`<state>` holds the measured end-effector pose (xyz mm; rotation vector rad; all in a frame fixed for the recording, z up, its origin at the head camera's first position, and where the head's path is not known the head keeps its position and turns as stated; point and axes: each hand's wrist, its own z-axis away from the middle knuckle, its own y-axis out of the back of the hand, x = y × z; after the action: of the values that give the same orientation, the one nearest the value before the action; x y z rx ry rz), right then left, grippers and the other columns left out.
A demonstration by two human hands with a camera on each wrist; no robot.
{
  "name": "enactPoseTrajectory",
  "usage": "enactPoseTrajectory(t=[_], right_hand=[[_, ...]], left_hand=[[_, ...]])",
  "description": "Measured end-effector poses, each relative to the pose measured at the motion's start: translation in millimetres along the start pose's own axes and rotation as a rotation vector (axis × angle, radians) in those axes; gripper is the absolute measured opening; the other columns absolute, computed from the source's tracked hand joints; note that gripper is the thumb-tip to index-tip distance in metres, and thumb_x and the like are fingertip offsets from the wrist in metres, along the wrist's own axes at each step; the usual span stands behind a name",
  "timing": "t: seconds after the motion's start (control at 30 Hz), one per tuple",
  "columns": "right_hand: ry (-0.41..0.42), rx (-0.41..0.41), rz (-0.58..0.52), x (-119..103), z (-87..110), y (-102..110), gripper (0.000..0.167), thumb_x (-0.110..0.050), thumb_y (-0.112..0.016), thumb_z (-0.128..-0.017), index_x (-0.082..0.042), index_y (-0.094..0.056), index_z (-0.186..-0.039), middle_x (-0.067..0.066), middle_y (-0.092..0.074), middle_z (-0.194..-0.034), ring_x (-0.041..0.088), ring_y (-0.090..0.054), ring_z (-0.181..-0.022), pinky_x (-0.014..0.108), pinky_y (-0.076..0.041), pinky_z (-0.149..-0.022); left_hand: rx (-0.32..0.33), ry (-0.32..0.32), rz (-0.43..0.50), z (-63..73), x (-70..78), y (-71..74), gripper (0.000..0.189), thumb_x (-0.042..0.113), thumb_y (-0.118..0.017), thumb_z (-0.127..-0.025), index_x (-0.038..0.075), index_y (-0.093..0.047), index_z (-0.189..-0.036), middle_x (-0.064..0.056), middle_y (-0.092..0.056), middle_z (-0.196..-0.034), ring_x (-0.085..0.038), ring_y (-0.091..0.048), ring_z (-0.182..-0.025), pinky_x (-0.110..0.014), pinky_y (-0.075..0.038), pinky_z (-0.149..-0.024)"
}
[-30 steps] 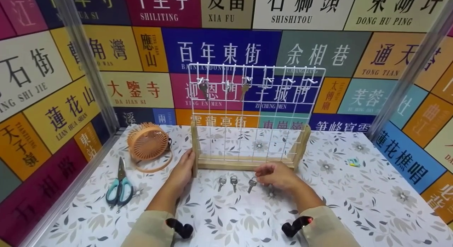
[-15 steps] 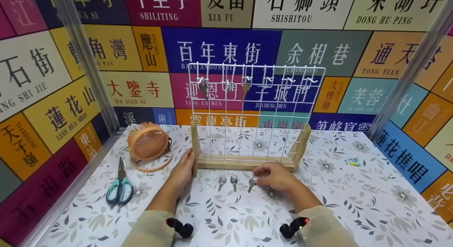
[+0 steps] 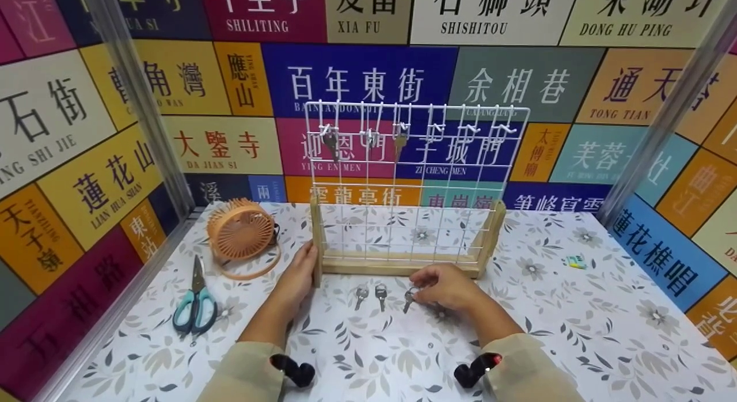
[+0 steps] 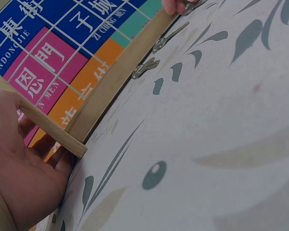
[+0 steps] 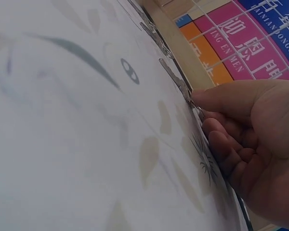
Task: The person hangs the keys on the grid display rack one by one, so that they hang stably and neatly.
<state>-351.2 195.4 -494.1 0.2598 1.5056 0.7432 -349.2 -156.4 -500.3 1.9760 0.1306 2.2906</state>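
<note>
A white wire grid rack (image 3: 397, 186) stands upright in a wooden frame. My left hand (image 3: 295, 280) holds the frame's left post (image 4: 48, 126), its thumb at the front and its fingers behind. Low by the front rail, my right hand (image 3: 448, 288) pinches the ring end of a silver key (image 5: 176, 76) between thumb and index finger. Left of that key, two more keys, a left one (image 3: 361, 297) and a middle one (image 3: 380, 297), lie on the table. Three keys hang from the rack's left hooks, including a brassy key (image 3: 400, 144); the hooks to the right bear nothing.
An orange fan (image 3: 240, 234) stands on the left of the flower-patterned table (image 3: 368, 361). Scissors with teal and black handles (image 3: 196, 310) lie in front of it. A small green and white packet (image 3: 576, 262) lies at the right. Colourful sign-covered walls (image 3: 363, 74) enclose the table.
My right hand has shifted slightly left, its thumb and index finger closing onto the right-hand key's ring end. My left hand has stayed on the post.
</note>
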Motion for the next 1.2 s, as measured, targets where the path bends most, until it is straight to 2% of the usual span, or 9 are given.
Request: enactPoseTrajectory(t=[0.23,0.47,0.63,0.8,0.93,1.03,1.2], right_hand=[[-0.01,0.028,0.056,-2.8,-1.4,-1.7,0.033,-0.013,-0.089,-0.084,-0.012,-0.081,-0.115,0.004,-0.076,-0.107,0.015,-0.066,-0.094,0.027,-0.055,-0.083],[0.018,0.042,0.08,-5.9,-0.1,-3.9,0.035,-0.013,-0.092,-0.081,-0.011,-0.081,-0.115,0.005,-0.077,-0.108,0.016,-0.067,-0.096,0.029,-0.055,-0.087],[0.007,0.037,0.073,-7.2,0.5,-4.1,0.033,-0.012,-0.092,-0.08,-0.012,-0.082,-0.111,0.004,-0.078,-0.106,0.016,-0.067,-0.094,0.028,-0.056,-0.082],[-0.01,0.014,0.042,-4.5,-0.3,-1.2,0.028,-0.012,-0.091,-0.083,-0.012,-0.083,-0.11,0.005,-0.078,-0.102,0.014,-0.065,-0.087,0.024,-0.055,-0.072],[-0.008,0.004,0.012,-1.6,-0.3,2.4,0.023,-0.012,-0.084,-0.09,-0.01,-0.082,-0.113,0.006,-0.079,-0.1,0.013,-0.066,-0.081,0.024,-0.054,-0.067],[-0.008,0.011,0.015,-0.3,0.3,5.4,0.02,-0.013,-0.08,-0.095,-0.01,-0.081,-0.114,0.004,-0.079,-0.099,0.012,-0.066,-0.08,0.025,-0.054,-0.067],[-0.012,0.069,0.001,-2.9,1.5,11.3,0.019,-0.014,-0.08,-0.095,-0.01,-0.082,-0.113,0.003,-0.08,-0.101,0.012,-0.069,-0.084,0.025,-0.057,-0.074]], left_hand=[[-0.004,-0.002,0.01,-1.1,1.5,-0.5,0.07,0.064,-0.038,-0.111,0.035,-0.021,-0.172,-0.007,-0.022,-0.18,-0.036,-0.015,-0.168,-0.06,-0.01,-0.136],[0.016,0.007,-0.042,0.0,4.4,-1.1,0.072,0.068,-0.037,-0.109,0.035,-0.022,-0.172,-0.008,-0.024,-0.18,-0.038,-0.017,-0.167,-0.062,-0.011,-0.136],[0.017,0.017,-0.044,1.0,5.9,-1.4,0.073,0.069,-0.037,-0.109,0.035,-0.022,-0.172,-0.008,-0.024,-0.18,-0.037,-0.017,-0.167,-0.062,-0.011,-0.136],[0.013,0.036,-0.019,1.3,4.7,-0.9,0.072,0.069,-0.038,-0.109,0.037,-0.023,-0.172,-0.005,-0.022,-0.181,-0.035,-0.015,-0.168,-0.06,-0.01,-0.136],[0.009,0.03,-0.005,1.5,3.6,-0.5,0.07,0.067,-0.038,-0.11,0.038,-0.023,-0.171,-0.003,-0.021,-0.181,-0.033,-0.014,-0.169,-0.059,-0.009,-0.137],[0.009,0.029,-0.01,1.9,3.3,-0.5,0.069,0.068,-0.038,-0.109,0.039,-0.024,-0.171,-0.003,-0.021,-0.181,-0.034,-0.014,-0.169,-0.06,-0.009,-0.137],[0.01,0.035,-0.019,2.5,3.1,-0.3,0.069,0.069,-0.038,-0.109,0.04,-0.024,-0.171,-0.004,-0.022,-0.181,-0.035,-0.015,-0.168,-0.061,-0.009,-0.136]])
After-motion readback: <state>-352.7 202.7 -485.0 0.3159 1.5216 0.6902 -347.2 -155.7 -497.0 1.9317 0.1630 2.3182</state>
